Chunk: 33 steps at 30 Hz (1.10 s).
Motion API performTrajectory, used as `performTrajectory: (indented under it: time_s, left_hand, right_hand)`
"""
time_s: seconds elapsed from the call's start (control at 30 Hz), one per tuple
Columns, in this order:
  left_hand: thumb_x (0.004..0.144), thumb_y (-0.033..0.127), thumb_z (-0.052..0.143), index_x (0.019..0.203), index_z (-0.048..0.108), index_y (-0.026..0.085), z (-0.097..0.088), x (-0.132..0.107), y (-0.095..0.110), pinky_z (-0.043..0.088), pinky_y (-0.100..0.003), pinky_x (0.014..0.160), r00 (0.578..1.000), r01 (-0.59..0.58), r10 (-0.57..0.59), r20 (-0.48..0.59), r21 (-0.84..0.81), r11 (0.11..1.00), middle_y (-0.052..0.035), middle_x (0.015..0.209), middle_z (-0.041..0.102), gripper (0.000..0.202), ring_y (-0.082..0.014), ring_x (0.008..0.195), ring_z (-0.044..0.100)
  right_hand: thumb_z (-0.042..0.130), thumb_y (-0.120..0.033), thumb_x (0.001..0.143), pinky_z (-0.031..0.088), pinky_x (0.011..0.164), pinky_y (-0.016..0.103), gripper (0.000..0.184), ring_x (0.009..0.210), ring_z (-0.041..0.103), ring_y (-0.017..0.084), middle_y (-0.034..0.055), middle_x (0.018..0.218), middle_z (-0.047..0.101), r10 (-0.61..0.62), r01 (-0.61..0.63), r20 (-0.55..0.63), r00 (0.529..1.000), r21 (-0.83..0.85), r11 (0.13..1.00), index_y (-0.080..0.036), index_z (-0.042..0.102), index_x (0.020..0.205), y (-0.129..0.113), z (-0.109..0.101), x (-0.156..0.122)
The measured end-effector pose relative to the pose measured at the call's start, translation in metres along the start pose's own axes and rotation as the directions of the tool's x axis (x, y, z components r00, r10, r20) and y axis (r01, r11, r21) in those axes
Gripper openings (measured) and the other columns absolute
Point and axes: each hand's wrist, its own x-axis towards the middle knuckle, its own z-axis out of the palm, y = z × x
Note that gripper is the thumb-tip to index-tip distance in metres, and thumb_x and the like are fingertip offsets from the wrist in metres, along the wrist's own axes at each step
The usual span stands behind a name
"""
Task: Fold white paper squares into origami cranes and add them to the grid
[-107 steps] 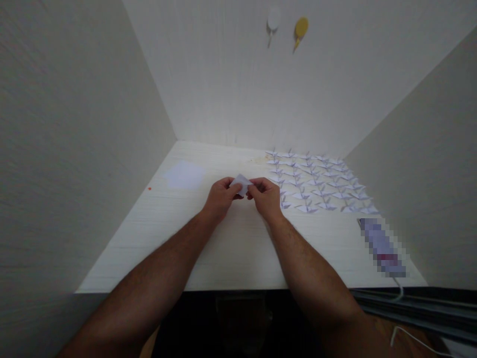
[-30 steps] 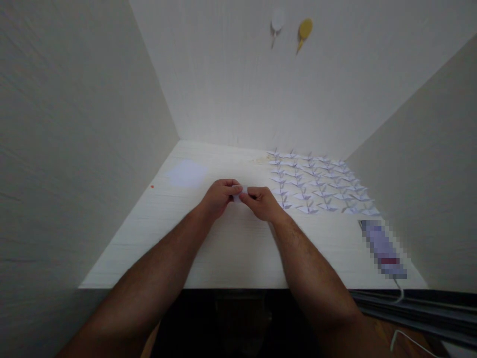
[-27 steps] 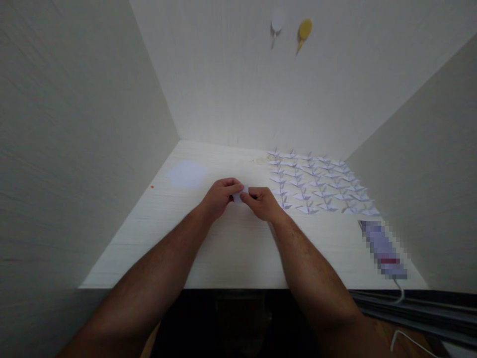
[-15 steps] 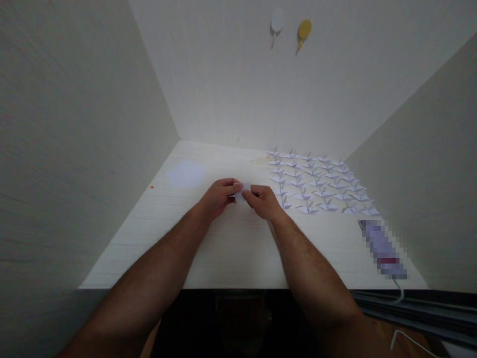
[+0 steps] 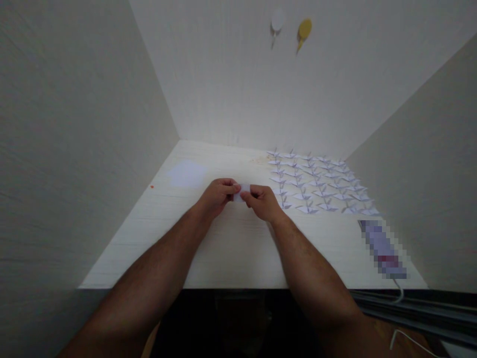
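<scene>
A small piece of white paper (image 5: 245, 188) is held between both hands above the middle of the white table. My left hand (image 5: 219, 195) pinches its left side between thumb and fingers. On the right side, my right hand (image 5: 263, 200) grips it with the thumb laid across the front. The fingers partly cover the paper, so its folds are hard to make out. Just right of my right hand stand rows of folded white paper cranes (image 5: 307, 185). To the left of my hands lies a pale stack of white paper sheets (image 5: 187, 173).
A pixelated phone-like device (image 5: 383, 251) with a white cable (image 5: 400, 292) lies at the right front of the table (image 5: 231, 258). Walls enclose the table at left, back and right. A white hook (image 5: 277, 22) and a yellow hook (image 5: 304, 30) hang on the back wall.
Both hands have shifted very slightly, and the left fingers sit closer around the paper. The paper stays held between them; the cranes and the stack have not moved.
</scene>
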Motion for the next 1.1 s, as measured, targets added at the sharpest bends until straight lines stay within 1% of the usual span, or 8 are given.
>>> performTrajectory:
  time_s: [0.17, 0.47, 0.57, 0.67, 0.77, 0.93, 1.03, 1.1]
  left_hand:
    - [0.050, 0.026, 0.083, 0.053, 0.058, 0.015, -0.006, 0.002, 0.002, 0.033, -0.023, 0.047, 1.000, 0.003, -0.003, -0.027, 0.001, 1.000, 0.0000, 0.049, 0.055, 0.027, -0.0083, 0.045, 0.047]
    - [0.056, 0.033, 0.085, 0.056, 0.058, 0.015, -0.012, 0.005, 0.000, 0.031, -0.022, 0.044, 1.000, 0.011, -0.011, 0.000, 0.014, 1.000, 0.0020, 0.046, 0.050, 0.033, -0.0066, 0.042, 0.043]
    - [0.059, 0.034, 0.084, 0.062, 0.059, 0.017, -0.008, 0.004, 0.000, 0.025, -0.022, 0.040, 0.994, -0.080, 0.083, -0.071, 0.045, 0.996, 0.0052, 0.045, 0.047, 0.030, -0.0058, 0.038, 0.037]
    - [0.065, 0.034, 0.080, 0.069, 0.065, 0.017, -0.004, 0.002, 0.000, 0.030, -0.022, 0.042, 0.948, -0.218, 0.258, -0.187, 0.210, 0.953, 0.0028, 0.049, 0.055, 0.024, -0.0081, 0.042, 0.045]
    - [0.069, 0.032, 0.078, 0.079, 0.073, 0.016, 0.000, 0.000, -0.001, 0.045, -0.025, 0.054, 0.902, -0.261, 0.374, -0.215, 0.417, 0.870, -0.0032, 0.064, 0.068, 0.020, -0.0138, 0.058, 0.060]
    - [0.071, 0.023, 0.076, 0.088, 0.076, 0.020, 0.006, -0.007, -0.008, 0.053, -0.032, 0.081, 0.837, -0.427, 0.546, -0.011, 0.611, 0.666, -0.0087, 0.105, 0.073, 0.017, -0.0195, 0.091, 0.067]
    - [0.073, 0.021, 0.072, 0.095, 0.076, 0.021, 0.008, -0.012, -0.012, 0.054, -0.033, 0.086, 0.813, -0.522, 0.565, 0.142, 0.608, 0.598, -0.0102, 0.122, 0.068, 0.022, -0.0216, 0.105, 0.064]
    - [0.073, 0.020, 0.071, 0.101, 0.075, 0.022, 0.008, -0.013, -0.013, 0.054, -0.031, 0.085, 0.807, -0.529, 0.571, 0.148, 0.613, 0.587, -0.0101, 0.131, 0.063, 0.028, -0.0217, 0.109, 0.063]
  right_hand:
    - [0.062, -0.046, 0.081, 0.027, 0.047, 0.023, 0.040, 0.047, 0.038, 0.008, -0.0040, 0.048, 0.048, 0.052, -0.053, -0.020, 0.998, -0.038, 0.998, -0.018, 0.053, 0.054, 0.001, 0.001, 0.001]
    - [0.061, -0.044, 0.082, 0.029, 0.048, 0.023, 0.037, 0.047, 0.039, 0.008, -0.0028, 0.050, 0.053, 0.017, -0.017, 0.028, 0.999, -0.006, 1.000, -0.018, 0.057, 0.056, 0.000, -0.004, 0.002]
    - [0.062, -0.043, 0.081, 0.032, 0.048, 0.023, 0.030, 0.046, 0.043, 0.009, -0.0029, 0.050, 0.055, 0.094, -0.097, -0.123, 0.988, -0.016, 0.995, -0.018, 0.062, 0.064, 0.005, -0.002, 0.006]
    - [0.068, -0.044, 0.075, 0.038, 0.049, 0.023, 0.027, 0.049, 0.051, 0.011, -0.0022, 0.055, 0.060, 0.166, -0.155, -0.351, 0.922, 0.060, 0.986, -0.018, 0.065, 0.078, 0.008, 0.000, 0.009]
    - [0.067, -0.051, 0.076, 0.039, 0.047, 0.023, 0.034, 0.047, 0.053, 0.010, 0.0013, 0.061, 0.065, 0.188, -0.146, -0.339, 0.922, 0.146, 0.978, -0.017, 0.063, 0.074, 0.007, 0.003, 0.009]
    - [0.070, -0.050, 0.072, 0.037, 0.043, 0.022, 0.035, 0.044, 0.052, 0.010, 0.0016, 0.059, 0.066, 0.225, -0.144, -0.314, 0.922, 0.261, 0.955, -0.016, 0.064, 0.076, 0.004, 0.004, 0.010]
    - [0.069, -0.046, 0.071, 0.035, 0.041, 0.021, 0.030, 0.040, 0.049, 0.009, 0.0005, 0.058, 0.066, 0.270, -0.158, -0.365, 0.891, 0.308, 0.938, -0.017, 0.061, 0.076, 0.006, 0.002, 0.012]
    - [0.067, -0.042, 0.072, 0.035, 0.041, 0.021, 0.026, 0.039, 0.048, 0.009, 0.0001, 0.059, 0.067, 0.278, -0.163, -0.380, 0.882, 0.307, 0.938, -0.017, 0.060, 0.077, 0.007, 0.001, 0.012]
